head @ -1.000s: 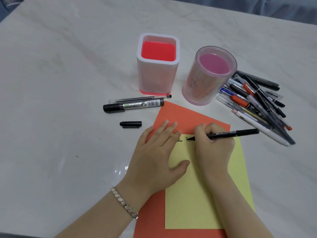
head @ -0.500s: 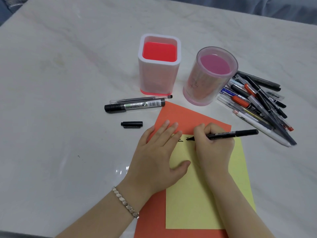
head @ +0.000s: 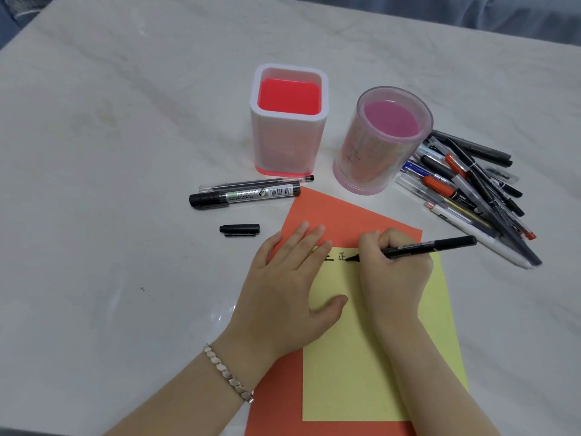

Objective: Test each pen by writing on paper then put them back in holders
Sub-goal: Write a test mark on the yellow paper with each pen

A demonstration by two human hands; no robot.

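My right hand (head: 393, 272) grips a thin black pen (head: 434, 245) with its tip on the yellow paper (head: 371, 357), beside two small black written marks (head: 334, 257). The yellow sheet lies on a larger orange sheet (head: 339, 218). My left hand (head: 289, 284) presses flat on both sheets with fingers straight. The pen's black cap (head: 239, 230) lies on the table left of the papers. Behind the papers stand a square white holder with a red inside (head: 287, 121) and a round clear pink holder (head: 382, 140), both with no pens in them.
A thick black marker (head: 245, 195) and a clear thin pen (head: 256, 184) lie side by side in front of the square holder. A pile of several pens (head: 471, 190) lies right of the round holder. The white marble table (head: 110, 152) spreads to the left.
The pen tip has shifted a little to the right and a second mark is now written on the yellow paper. My left hand has stayed put.
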